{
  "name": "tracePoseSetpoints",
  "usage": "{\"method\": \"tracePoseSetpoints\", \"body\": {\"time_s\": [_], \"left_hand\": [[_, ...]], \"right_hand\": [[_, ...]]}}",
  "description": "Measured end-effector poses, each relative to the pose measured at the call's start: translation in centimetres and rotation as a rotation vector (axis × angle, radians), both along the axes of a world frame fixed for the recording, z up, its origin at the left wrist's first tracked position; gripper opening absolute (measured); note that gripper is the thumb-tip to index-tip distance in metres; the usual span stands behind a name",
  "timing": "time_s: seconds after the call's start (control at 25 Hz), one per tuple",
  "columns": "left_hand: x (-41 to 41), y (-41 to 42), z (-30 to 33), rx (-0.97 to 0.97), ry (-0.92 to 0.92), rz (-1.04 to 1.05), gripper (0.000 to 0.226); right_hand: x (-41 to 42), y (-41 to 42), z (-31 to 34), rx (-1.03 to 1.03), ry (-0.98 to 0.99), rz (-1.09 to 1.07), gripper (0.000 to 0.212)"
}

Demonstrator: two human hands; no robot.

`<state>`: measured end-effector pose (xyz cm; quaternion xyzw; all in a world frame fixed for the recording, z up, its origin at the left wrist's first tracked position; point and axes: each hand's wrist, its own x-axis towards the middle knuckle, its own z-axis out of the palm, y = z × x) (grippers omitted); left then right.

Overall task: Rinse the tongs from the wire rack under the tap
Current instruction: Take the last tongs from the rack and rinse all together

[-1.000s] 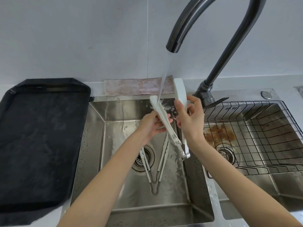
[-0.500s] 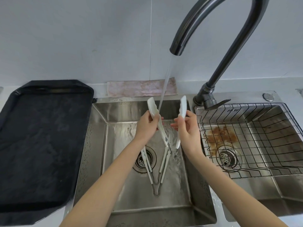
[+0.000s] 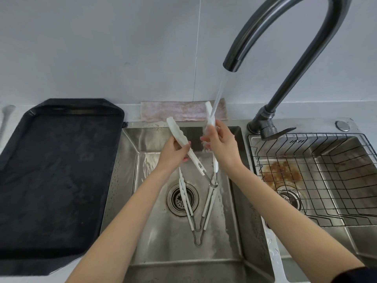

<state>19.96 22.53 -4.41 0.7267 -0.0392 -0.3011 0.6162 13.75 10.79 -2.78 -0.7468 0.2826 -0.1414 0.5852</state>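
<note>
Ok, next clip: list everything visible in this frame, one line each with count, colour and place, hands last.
held tongs: 1, white, spread open under the water stream above the left basin
second tongs: 1, white with metal hinge, lying on the left basin floor by the drain
tap: 1, dark grey, behind the sink, running
left basin: 1, steel, centre
right basin: 1, steel, right, brown stain near its drain
wire rack: 1, black, inside the right basin
tray: 1, black, on the counter to the left
cloth: 1, pinkish, at the wall behind the left basin
left hand: holds one tong arm
right hand: holds the other arm
</note>
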Motion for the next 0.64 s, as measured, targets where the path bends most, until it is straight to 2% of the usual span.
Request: {"method": "tracePoseSetpoints", "body": {"time_s": [0.12,0.28,0.44,0.64], "left_hand": [[-0.7,0.3,-0.7,0.027,-0.008,-0.012,0.042],[-1.6,1.6,-2.8,0.103,0.032,-0.009,0.030],[-3.0,3.1,-5.9,0.248,0.080,-0.083,0.021],[-5.5,4.5,-9.7,0.405,0.143,-0.159,0.044]], "right_hand": [[-0.5,-0.3,-0.8,0.043,0.078,-0.001,0.038],[-3.3,-0.6,-3.3,-0.024,0.307,0.135,0.052],[-5.4,-0.4,-6.2,-0.016,0.440,0.216,0.042],[-7.4,1.0,-9.4,0.045,0.644,0.229,0.033]]}}
